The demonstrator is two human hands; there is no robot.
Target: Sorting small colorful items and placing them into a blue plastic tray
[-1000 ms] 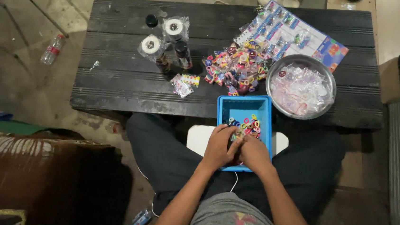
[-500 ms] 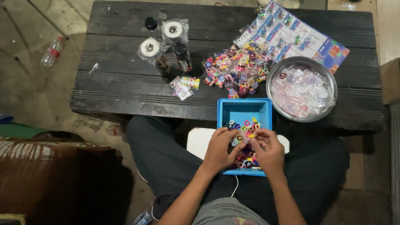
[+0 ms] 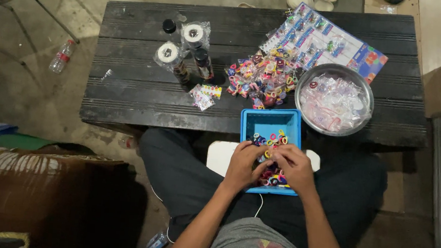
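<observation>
Blue tray (image 3: 262, 123) of coloured rings on lap by black slatted table (image 3: 128, 90), concrete floor (image 3: 43, 105); both hands (image 3: 268, 167) curled inside, grip unclear.

Two hands, left (image 3: 242, 167) and right (image 3: 293, 169), are working in one blue tray (image 3: 270, 124) at the tabletop's (image 3: 128, 90) near edge. One steel bowl (image 3: 333, 99) is sitting at the right, two tape rolls (image 3: 169, 53) and three dark bottles (image 3: 203, 64) toward the left. One pile of rings (image 3: 261, 77), too many to count, is lying mid-table.

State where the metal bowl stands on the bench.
In the head view, the metal bowl stands at the bench's near right, beside the blue tray.
</observation>
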